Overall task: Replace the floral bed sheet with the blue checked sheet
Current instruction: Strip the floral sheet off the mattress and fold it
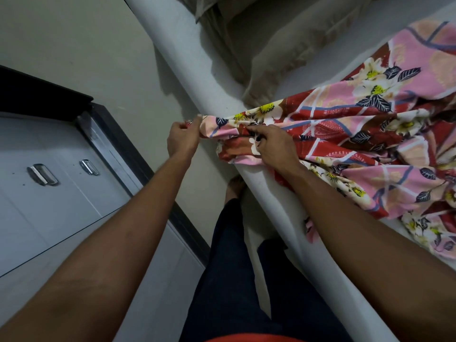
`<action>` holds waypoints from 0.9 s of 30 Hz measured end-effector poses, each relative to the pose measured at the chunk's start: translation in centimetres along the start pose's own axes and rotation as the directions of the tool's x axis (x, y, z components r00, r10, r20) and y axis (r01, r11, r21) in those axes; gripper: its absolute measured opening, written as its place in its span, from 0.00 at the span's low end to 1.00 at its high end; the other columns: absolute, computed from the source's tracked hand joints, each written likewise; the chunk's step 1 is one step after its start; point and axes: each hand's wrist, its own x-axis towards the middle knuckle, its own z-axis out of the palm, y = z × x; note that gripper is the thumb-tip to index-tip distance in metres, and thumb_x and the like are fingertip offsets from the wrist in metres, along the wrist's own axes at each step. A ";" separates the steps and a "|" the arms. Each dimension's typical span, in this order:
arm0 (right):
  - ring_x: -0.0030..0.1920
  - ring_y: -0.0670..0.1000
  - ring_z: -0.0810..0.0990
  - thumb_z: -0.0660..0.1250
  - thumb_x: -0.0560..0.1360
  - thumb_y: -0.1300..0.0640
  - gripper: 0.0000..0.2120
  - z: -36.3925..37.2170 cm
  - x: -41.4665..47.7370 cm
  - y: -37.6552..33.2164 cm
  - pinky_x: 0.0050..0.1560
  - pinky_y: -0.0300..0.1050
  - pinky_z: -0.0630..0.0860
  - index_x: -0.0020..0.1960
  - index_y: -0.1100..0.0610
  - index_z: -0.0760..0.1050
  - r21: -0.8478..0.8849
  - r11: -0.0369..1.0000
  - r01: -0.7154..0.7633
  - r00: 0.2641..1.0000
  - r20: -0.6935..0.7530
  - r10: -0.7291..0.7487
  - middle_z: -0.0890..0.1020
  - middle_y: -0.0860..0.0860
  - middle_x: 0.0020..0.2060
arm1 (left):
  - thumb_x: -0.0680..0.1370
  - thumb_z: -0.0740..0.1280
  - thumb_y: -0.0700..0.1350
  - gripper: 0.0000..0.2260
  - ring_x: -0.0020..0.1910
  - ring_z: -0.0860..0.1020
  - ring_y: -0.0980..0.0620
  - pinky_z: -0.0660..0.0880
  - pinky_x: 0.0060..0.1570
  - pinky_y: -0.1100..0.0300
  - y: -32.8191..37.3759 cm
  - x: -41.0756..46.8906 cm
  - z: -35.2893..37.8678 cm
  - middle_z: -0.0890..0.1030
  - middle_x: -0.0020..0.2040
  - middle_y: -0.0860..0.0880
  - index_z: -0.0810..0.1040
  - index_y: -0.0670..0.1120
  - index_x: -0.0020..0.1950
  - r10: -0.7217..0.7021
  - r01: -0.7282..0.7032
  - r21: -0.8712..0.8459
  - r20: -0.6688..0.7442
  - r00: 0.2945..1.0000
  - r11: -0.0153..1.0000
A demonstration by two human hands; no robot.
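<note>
The floral sheet (357, 134) lies bunched across the bare white mattress (187, 77), its gathered end hanging over the mattress edge. The left hand (182, 140) pinches that end just off the edge. The right hand (274, 146) grips a fold on top of the mattress. A beige pillow (283, 55) rests on the mattress beyond the sheet. White drawers (56, 174) stand beside the mattress, across a strip of floor.

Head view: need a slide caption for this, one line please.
Both hands, left hand and right hand, gather the floral sheet off the bare mattress.
</note>
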 end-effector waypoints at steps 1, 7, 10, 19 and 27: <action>0.51 0.53 0.78 0.58 0.77 0.64 0.24 -0.1 0.0 0.1 0.51 0.46 0.75 0.69 0.48 0.77 0.012 1.000 0.006 1.000 -0.003 -0.006 0.83 0.55 0.54 | 0.68 0.68 0.61 0.15 0.41 0.82 0.48 0.78 0.42 0.55 -0.2 0.0 -0.1 0.83 0.45 0.48 0.75 0.51 0.43 -0.012 0.011 0.067 0.019 1.000 0.998; 0.46 0.51 0.77 0.58 0.75 0.66 0.19 -1.3 -0.8 0.0 0.49 0.52 0.78 0.55 0.55 0.85 0.112 0.994 0.020 0.990 -0.144 -0.004 0.83 0.53 0.46 | 0.77 0.65 0.37 0.05 0.28 0.79 0.57 0.71 0.28 0.66 -1.5 -0.3 -1.0 0.81 0.34 0.49 0.78 0.46 0.47 -0.245 0.335 -0.404 0.259 0.934 0.851; 0.44 0.50 0.77 0.56 0.71 0.65 0.21 -1.8 -1.4 -0.5 0.44 0.47 0.76 0.50 0.55 0.86 0.185 0.983 0.008 0.975 -0.220 0.033 0.80 0.49 0.43 | 0.78 0.67 0.41 0.01 0.30 0.78 0.59 0.71 0.31 0.66 -3.6 -0.8 -1.4 0.79 0.30 0.53 0.77 0.47 0.48 -0.295 0.481 -0.494 0.409 0.864 0.724; 0.42 0.45 0.79 0.59 0.73 0.69 0.17 -0.2 -2.4 0.3 0.43 0.26 0.70 0.49 0.57 0.86 0.219 0.976 0.016 0.977 -0.212 0.031 0.84 0.52 0.44 | 0.80 0.63 0.47 0.04 0.56 0.75 0.53 0.70 0.58 0.51 -6.7 -1.1 3.3 0.79 0.51 0.53 0.76 0.52 0.51 -0.254 0.543 -0.491 0.537 0.805 0.682; 0.44 0.46 0.81 0.57 0.73 0.65 0.18 1.3 -2.2 0.9 0.46 0.37 0.77 0.48 0.56 0.86 0.278 0.957 -0.080 0.963 -0.225 0.145 0.85 0.51 0.45 | 0.78 0.61 0.44 0.06 0.45 0.79 0.54 0.71 0.43 0.57 -7.3 0.1 4.0 0.81 0.45 0.52 0.77 0.52 0.49 -0.127 0.548 -0.389 0.720 0.683 0.741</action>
